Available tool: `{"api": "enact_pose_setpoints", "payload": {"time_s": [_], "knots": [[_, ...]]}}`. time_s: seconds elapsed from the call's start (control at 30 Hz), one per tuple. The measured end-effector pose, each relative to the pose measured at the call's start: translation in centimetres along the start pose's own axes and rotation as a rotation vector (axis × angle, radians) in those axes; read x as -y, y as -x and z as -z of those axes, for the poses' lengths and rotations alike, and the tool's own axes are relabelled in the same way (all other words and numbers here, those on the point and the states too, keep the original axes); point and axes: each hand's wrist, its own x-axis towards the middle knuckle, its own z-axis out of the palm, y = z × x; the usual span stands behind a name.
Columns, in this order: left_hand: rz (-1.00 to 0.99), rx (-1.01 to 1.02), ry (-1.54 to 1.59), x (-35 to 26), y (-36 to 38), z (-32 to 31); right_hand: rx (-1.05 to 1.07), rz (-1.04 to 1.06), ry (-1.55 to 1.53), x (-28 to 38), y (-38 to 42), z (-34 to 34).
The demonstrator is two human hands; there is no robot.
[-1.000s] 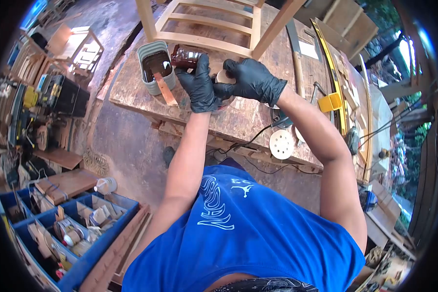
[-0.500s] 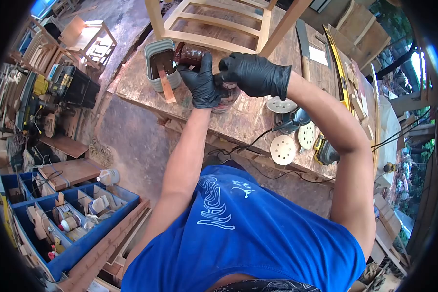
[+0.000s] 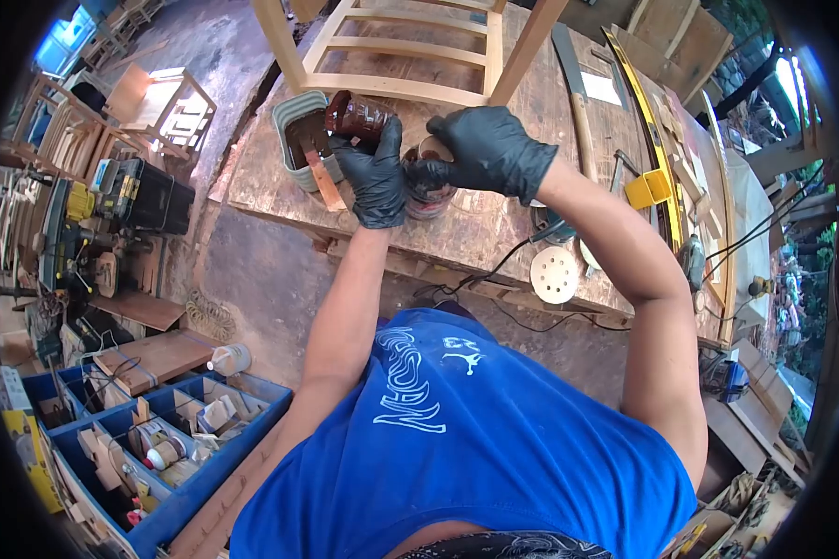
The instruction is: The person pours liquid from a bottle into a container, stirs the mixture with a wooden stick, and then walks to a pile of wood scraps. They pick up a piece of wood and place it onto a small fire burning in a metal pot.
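My left hand (image 3: 375,182), in a black glove, is wrapped round a dark red-brown jar (image 3: 356,116). The jar lies tilted on its side next to a grey-green tub (image 3: 285,142) of dark brown liquid. A flat wooden stick (image 3: 324,183) leans out over the tub's near edge. My right hand (image 3: 496,154), gloved too, is closed on a round lid-like piece (image 3: 434,147), partly covered by the fingers. Below it stands a clear jar (image 3: 429,207) with reddish-brown stains, its top hidden by the right hand.
A slatted wooden chair frame (image 3: 405,86) stands on the workbench (image 3: 261,191) behind my hands. To the right lie a handsaw (image 3: 570,65), a yellow level (image 3: 645,121), a perforated sanding disc (image 3: 554,275) and a power cord (image 3: 494,270). A blue divided box (image 3: 191,456) sits lower left.
The view has shifted. My right hand has turned, and the round piece in its fingers now shows. My left hand still grips the tilted jar by the tub.
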Motion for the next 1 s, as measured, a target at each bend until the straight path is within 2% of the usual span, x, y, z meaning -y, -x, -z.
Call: {"api": "enact_pose_setpoints", "payload": {"time_s": [0.07,0.13,0.17,0.2,0.27,0.33,0.4,0.47,0.57,0.63,0.67,0.73,0.8,0.87,0.93,0.97,1.0], "knots": [[0.013,0.058,0.008,-1.3,-0.3,0.4,0.042,0.033,-0.005,-0.2,-0.2,0.3],[0.017,0.101,0.004,-1.6,-0.7,1.4,-0.037,0.198,-0.056,-0.8,-0.7,-0.5],[0.018,0.139,-0.034,-1.3,-0.9,2.0,-0.055,0.268,0.027,-1.0,-0.9,-0.6],[0.018,0.176,-0.07,-1.1,-1.2,2.5,-0.058,0.279,0.028,-1.0,-0.7,-0.8],[0.046,0.186,-0.078,-1.5,-1.3,3.8,-0.143,0.256,0.067,0.0,0.1,0.0],[0.037,0.31,-0.205,-2.1,-1.7,5.5,-0.164,0.186,0.029,0.4,-0.3,-0.1],[0.023,0.351,-0.24,-4.4,-1.9,6.3,0.052,-0.061,0.039,0.8,-0.7,0.4],[0.027,0.429,-0.334,-5.5,-2.3,7.7,-0.002,-0.038,0.031,0.9,-1.0,0.3],[0.065,0.48,-0.365,-6.4,-2.9,9.5,0.097,-0.079,0.021,0.9,-1.2,0.5],[0.101,0.506,-0.409,-6.9,-2.5,9.4,-0.028,0.165,-0.024,0.2,-1.4,0.1],[0.104,0.511,-0.405,-7.0,-2.0,9.5,-0.026,0.158,-0.023,0.3,-1.5,0.4],[0.119,0.526,-0.433,-6.6,-1.0,9.5,0.153,0.233,0.117,0.8,-2.1,1.2],[0.087,0.558,-0.366,-6.0,-0.4,9.3,0.151,0.287,0.157,0.6,-2.0,1.1],[0.179,0.551,-0.372,-6.0,0.4,9.1,0.149,0.344,0.194,0.0,-1.6,0.3],[0.187,0.56,-0.363,-5.9,1.1,9.1,-0.159,0.482,0.118,-0.8,-1.0,-0.9],[0.175,0.555,-0.364,-5.9,1.4,9.1,-0.158,0.479,0.119,-0.7,-0.8,-1.0],[0.166,0.55,-0.366,-5.9,1.7,9.1,-0.244,0.393,0.101,-0.3,-0.3,-1.1]]}}
